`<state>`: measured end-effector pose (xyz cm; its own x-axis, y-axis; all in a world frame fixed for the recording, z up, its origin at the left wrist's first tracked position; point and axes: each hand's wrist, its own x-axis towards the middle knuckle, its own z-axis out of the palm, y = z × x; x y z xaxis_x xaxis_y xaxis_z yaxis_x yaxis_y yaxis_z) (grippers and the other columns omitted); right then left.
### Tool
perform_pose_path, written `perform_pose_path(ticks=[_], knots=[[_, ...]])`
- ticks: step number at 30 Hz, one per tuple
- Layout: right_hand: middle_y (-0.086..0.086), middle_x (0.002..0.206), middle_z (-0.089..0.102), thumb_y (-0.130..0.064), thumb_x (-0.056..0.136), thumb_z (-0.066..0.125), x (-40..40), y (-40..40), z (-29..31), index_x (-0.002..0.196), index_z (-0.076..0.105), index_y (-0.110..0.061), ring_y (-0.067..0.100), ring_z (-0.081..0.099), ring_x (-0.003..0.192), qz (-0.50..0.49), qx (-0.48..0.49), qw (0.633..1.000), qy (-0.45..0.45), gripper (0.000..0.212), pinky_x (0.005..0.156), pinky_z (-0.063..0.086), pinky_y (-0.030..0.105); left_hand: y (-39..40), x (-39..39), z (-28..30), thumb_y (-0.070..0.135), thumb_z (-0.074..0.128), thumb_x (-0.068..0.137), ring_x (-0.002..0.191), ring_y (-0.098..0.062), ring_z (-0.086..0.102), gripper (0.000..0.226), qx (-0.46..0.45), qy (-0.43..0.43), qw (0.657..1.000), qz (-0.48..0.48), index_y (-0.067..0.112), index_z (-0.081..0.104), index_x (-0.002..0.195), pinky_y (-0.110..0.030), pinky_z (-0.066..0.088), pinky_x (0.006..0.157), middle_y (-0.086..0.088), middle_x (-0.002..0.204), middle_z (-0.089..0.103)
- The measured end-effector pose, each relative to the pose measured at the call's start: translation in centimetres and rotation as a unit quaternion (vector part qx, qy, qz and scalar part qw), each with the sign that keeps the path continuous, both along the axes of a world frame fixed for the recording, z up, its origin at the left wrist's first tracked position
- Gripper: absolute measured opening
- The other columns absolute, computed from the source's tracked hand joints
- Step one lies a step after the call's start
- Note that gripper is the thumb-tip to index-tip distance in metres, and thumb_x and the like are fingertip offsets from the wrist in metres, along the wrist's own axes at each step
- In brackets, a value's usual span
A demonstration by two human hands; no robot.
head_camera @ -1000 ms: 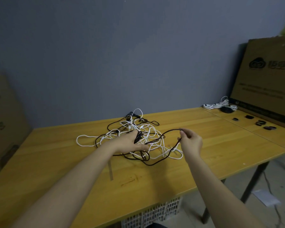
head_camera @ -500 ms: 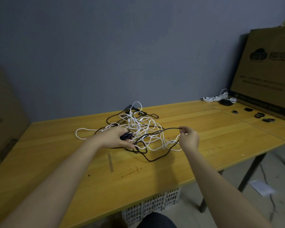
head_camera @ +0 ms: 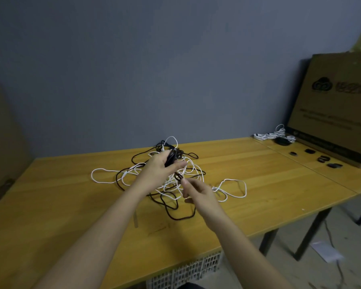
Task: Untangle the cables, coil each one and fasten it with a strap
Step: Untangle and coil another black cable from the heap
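A tangle of white cable (head_camera: 231, 188) and black cable (head_camera: 175, 213) lies on the middle of the yellow wooden table (head_camera: 61, 215). My left hand (head_camera: 161, 170) is raised over the pile and grips a bunch of the black cable near its end. My right hand (head_camera: 198, 192) is just below and to the right, pinching a strand of the black cable between thumb and fingertips. Several small black straps (head_camera: 321, 158) lie at the far right of the table. A coiled white cable (head_camera: 275, 134) rests beside them.
A large cardboard box (head_camera: 338, 105) stands at the back right, on a second table that joins this one. A white plastic crate (head_camera: 188, 272) sits under the front edge. Another cardboard box (head_camera: 2, 142) leans at the left. A grey wall runs behind.
My left hand has risen from the table with a bunch of black cable. My right hand moved left and nearer, towards my left hand. A white loop now lies out to the right.
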<state>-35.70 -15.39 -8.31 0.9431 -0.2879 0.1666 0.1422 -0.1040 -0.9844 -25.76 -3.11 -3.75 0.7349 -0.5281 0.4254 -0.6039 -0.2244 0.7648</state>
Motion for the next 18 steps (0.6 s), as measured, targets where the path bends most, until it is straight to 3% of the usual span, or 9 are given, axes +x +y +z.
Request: perform_pose_path(ticks=[4,7,9,11,14,18], knots=[[-0.002,0.064,0.045,-0.029,0.09,0.063,0.5,-1.5,1.9,0.082,0.058,-0.013,0.012,0.051,0.063,0.04,0.214,0.973,0.081,0.019,0.066,0.047,0.025,-1.1,-0.5,1.3,0.045,0.058,0.09,0.054,-0.004,0.047,0.037,-0.012,-0.079,0.996,0.042,0.009,0.055,0.09,-0.019,0.034,0.052,0.005,0.066,0.053],[0.002,0.068,0.05,-0.011,0.09,0.063,0.3,-2.3,4.2,0.089,0.06,-0.008,0.01,0.055,0.06,0.026,0.243,0.967,0.073,0.005,0.062,0.051,0.022,-2.0,-0.6,2.5,0.05,0.056,0.089,0.052,-0.012,0.041,0.046,-0.011,-0.145,0.988,0.052,0.005,0.047,0.082,-0.028,0.03,0.05,0.001,0.061,0.048],[0.002,0.074,0.061,-0.004,0.087,0.067,0.1,-2.9,5.6,0.097,0.064,-0.004,0.011,0.059,0.066,-0.06,0.134,0.989,0.032,0.011,0.066,0.053,0.023,-2.7,-0.2,3.6,0.054,0.053,0.089,0.055,-0.018,0.042,0.051,-0.017,-0.166,0.984,0.061,0.005,0.043,0.079,-0.036,0.032,0.052,-0.006,0.061,0.047],[-0.002,0.075,0.064,-0.004,0.081,0.073,0.0,-3.9,7.1,0.095,0.067,-0.009,0.011,0.06,0.069,-0.156,-0.004,0.988,-0.021,0.016,0.07,0.052,0.026,-3.3,-0.2,5.2,0.054,0.051,0.091,0.059,-0.025,0.048,0.051,-0.022,-0.169,0.983,0.061,0.004,0.043,0.079,-0.042,0.038,0.058,-0.011,0.065,0.05],[-0.005,0.073,0.066,-0.01,0.077,0.078,0.2,-5.9,10.1,0.085,0.071,-0.015,0.012,0.061,0.072,-0.256,-0.16,0.951,-0.071,0.012,0.07,0.048,0.027,-4.5,-0.4,8.1,0.054,0.049,0.091,0.067,-0.029,0.053,0.053,-0.023,-0.162,0.985,0.06,0.003,0.044,0.081,-0.042,0.042,0.063,-0.015,0.071,0.053],[0.002,0.087,0.073,-0.01,0.087,0.065,0.6,-8.2,17.3,0.091,0.074,-0.012,0.016,0.065,0.083,-0.34,-0.289,0.88,-0.161,0.01,0.072,0.046,0.026,-6.2,-1.6,14.1,0.057,0.045,0.091,0.054,-0.017,0.038,0.05,-0.018,-0.141,0.989,0.031,0.012,0.038,0.072,-0.033,0.028,0.053,-0.005,0.064,0.04]])
